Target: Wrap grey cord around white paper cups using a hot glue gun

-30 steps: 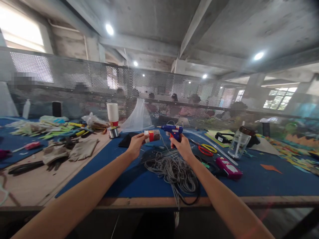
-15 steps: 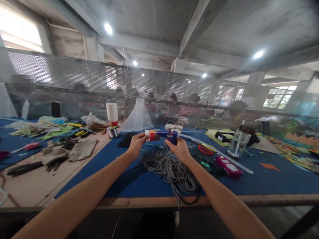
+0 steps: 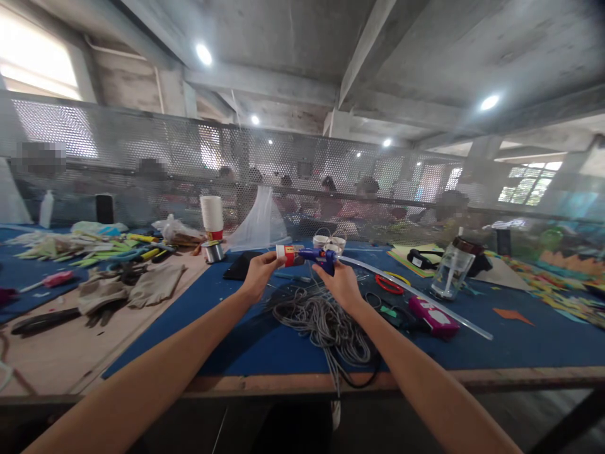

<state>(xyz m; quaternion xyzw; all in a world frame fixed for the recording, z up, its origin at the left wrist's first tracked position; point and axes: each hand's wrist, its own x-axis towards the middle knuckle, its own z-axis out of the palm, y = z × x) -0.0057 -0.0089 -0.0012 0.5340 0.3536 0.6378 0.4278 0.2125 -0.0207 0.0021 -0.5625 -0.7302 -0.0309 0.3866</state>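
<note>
My left hand (image 3: pixel 259 275) is closed round a small paper cup (image 3: pixel 285 255) with a red band, held on its side above the blue table mat (image 3: pixel 472 353). My right hand (image 3: pixel 341 282) grips a blue glue gun (image 3: pixel 317 256) with its nozzle pointing left at the cup's side. A long clear glue stick (image 3: pixel 416 291) trails from the gun's back towards the right. A heap of grey cord (image 3: pixel 331 325) lies just under both hands.
Scissors with red and yellow handles (image 3: pixel 390 282), a pink box (image 3: pixel 433 317), a clear jar with a brown lid (image 3: pixel 451 269), a stack of paper cups (image 3: pixel 212 216), gloves (image 3: pixel 127 287) and coloured scraps lie about. A mesh fence (image 3: pixel 142 157) runs behind, with people beyond it.
My right hand tipped the glue gun over and brought its nozzle left against the cup. The glue stick behind it swung out to the right. The left hand stayed nearly still.
</note>
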